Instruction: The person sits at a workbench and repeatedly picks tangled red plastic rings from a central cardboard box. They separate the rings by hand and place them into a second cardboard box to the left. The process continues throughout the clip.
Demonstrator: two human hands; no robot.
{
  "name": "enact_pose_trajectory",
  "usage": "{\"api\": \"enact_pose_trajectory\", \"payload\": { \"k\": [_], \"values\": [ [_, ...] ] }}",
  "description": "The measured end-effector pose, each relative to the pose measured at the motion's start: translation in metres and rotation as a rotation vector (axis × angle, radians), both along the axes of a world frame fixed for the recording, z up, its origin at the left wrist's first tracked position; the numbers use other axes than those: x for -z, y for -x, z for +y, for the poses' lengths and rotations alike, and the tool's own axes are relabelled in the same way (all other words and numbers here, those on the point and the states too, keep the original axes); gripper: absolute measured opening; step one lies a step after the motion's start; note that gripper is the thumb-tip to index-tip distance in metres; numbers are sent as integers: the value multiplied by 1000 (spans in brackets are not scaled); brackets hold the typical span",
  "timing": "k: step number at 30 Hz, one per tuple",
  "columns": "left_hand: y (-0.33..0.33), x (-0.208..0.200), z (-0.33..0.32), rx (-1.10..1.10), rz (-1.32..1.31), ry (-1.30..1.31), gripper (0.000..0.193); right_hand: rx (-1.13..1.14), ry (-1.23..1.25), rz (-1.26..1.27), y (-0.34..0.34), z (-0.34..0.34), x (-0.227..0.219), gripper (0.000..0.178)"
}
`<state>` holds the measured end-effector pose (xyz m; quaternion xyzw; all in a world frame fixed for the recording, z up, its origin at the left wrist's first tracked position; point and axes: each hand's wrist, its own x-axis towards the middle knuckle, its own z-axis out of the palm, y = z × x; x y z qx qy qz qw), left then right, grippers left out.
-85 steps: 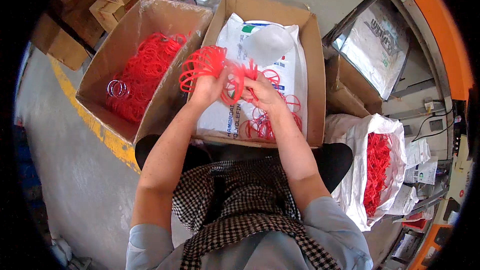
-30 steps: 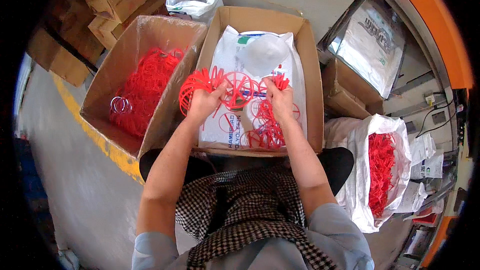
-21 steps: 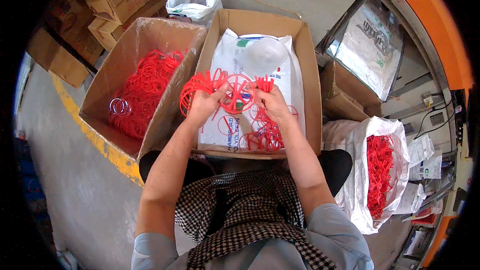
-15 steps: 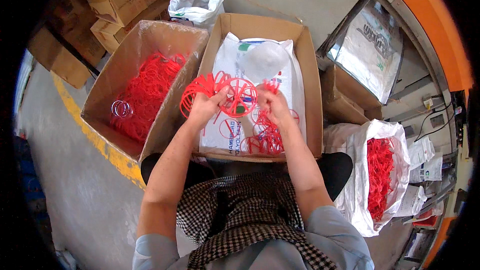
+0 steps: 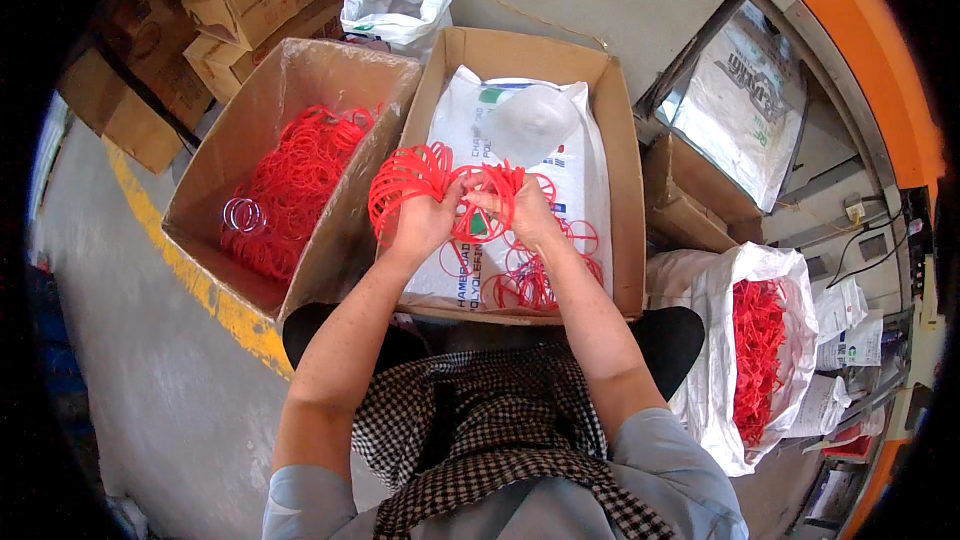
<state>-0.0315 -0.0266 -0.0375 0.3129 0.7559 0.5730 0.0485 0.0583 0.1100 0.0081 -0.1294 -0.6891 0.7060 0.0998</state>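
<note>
The bunch of red rings (image 5: 408, 178) is held above the near left part of the middle carton (image 5: 627, 190), with the left hand (image 5: 428, 223) closed around its lower side and the loops fanning out past the thumb. The right hand (image 5: 528, 212) is pinched in close beside it, apparently gripping a few red strips (image 5: 508, 178) that poke up over its fingers, while a spoked red ring (image 5: 487, 220) shows between the two hands. These look like thin plastic: very light, springy, rather smooth, and probably prone to hook into one another. The rim of each ring seems the sounder place to hold; the narrow spokes (likely the first part to snap or bend) suit only a fingertip pinch. Below, loose red pieces (image 5: 515, 285) lie on the white sack (image 5: 590, 165) lining the carton, near its front wall, where dangling loops could catch. The left carton (image 5: 388, 85), with its heap of red rings (image 5: 305, 165), stands right against this one, so their raised edges form a ridge to lift over. More open room lies toward the far end, above a rounded whitish object (image 5: 530, 125).
</note>
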Motion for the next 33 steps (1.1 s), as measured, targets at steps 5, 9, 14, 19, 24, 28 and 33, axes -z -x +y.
{"api": "enact_pose_trajectory", "payload": {
  "k": [5,9,14,19,24,28,33],
  "values": [
    [-11,-25,0,-22,-42,121,23,65,-111,16,0,3,5,34],
    [-4,-9,0,-8,52,-4,23,92,-35,49,2,-3,1,33],
    [-9,-21,3,-5,16,-49,24,113,11,88,2,-4,4,30],
    [-9,-28,0,16,-88,-30,19,61,-40,106,0,2,6,34],
    [-13,-38,2,12,-323,-158,16,113,545,15,-6,11,22,17],
    [-8,-29,3,34,-242,-96,27,-119,594,-65,-9,4,29,18],
    [-2,-14,3,3,-112,-44,26,-187,819,42,-6,-1,38,22]
  ]
}}
